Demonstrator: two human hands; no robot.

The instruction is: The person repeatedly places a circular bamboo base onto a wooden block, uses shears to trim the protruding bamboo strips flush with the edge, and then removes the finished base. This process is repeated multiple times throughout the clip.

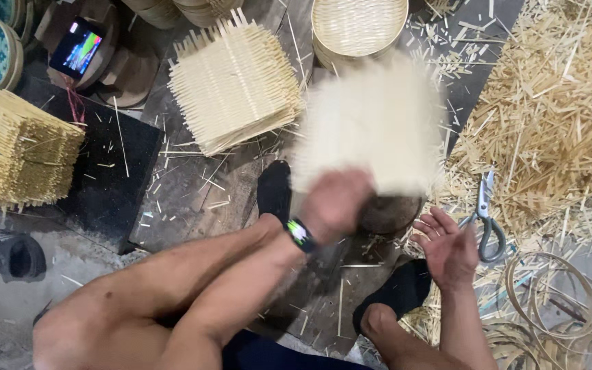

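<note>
My left hand [334, 202] grips a square woven bamboo mat [371, 127] by its lower edge and holds it above a round wooden block [392, 214]; the mat is blurred by motion. My right hand [447, 247] is open, palm up, just right of the block and holds nothing. A pair of scissors [486, 219] lies on the floor right beside that hand. My feet in black socks [275, 188] rest on either side of the block.
A stack of woven mats [231, 82] lies behind, a round bamboo basket [358, 27] further back. Bamboo offcuts [549, 103] are heaped at right, thin bamboo hoops [549, 294] at lower right. Another mat pile [15, 154] stands at left near a phone [77, 48].
</note>
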